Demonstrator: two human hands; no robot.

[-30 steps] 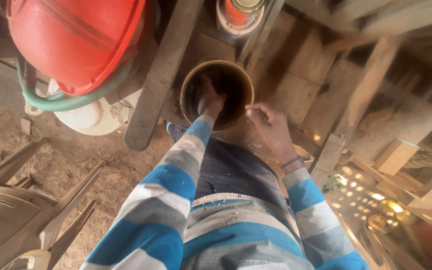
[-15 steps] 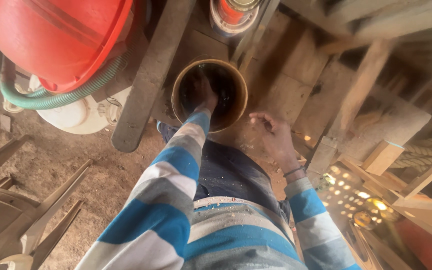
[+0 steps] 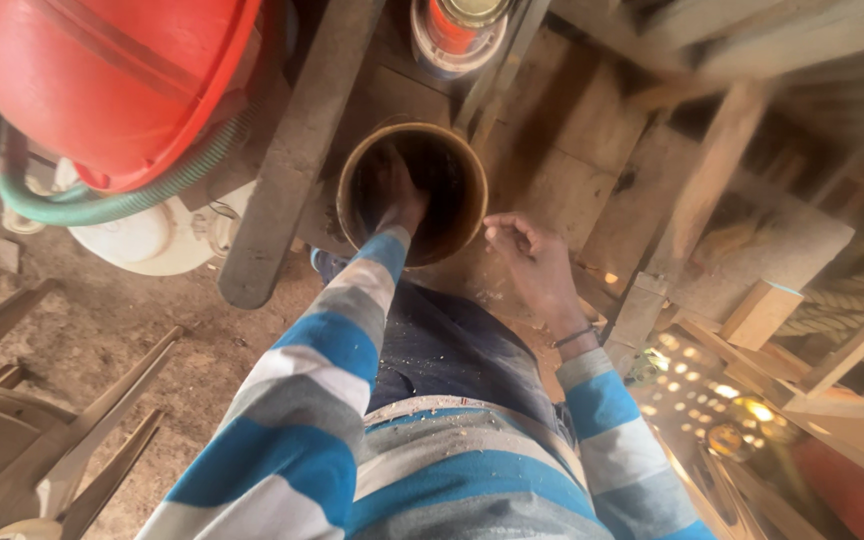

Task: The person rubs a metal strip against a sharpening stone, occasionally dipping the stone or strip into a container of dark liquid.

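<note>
You look down on a bare, dusty earth floor scattered with fine sawdust. At your lower left stands a pale grey plastic chair, its legs and arm slanting across the dirt. Rough, weathered wooden planks and beams fill the upper right, one thick dark timber beam running diagonally beside them. A small light wooden block rests among the boards at right. Warm sunlight falls in round speckles near the lower right, while the planks above lie in shade.
</note>
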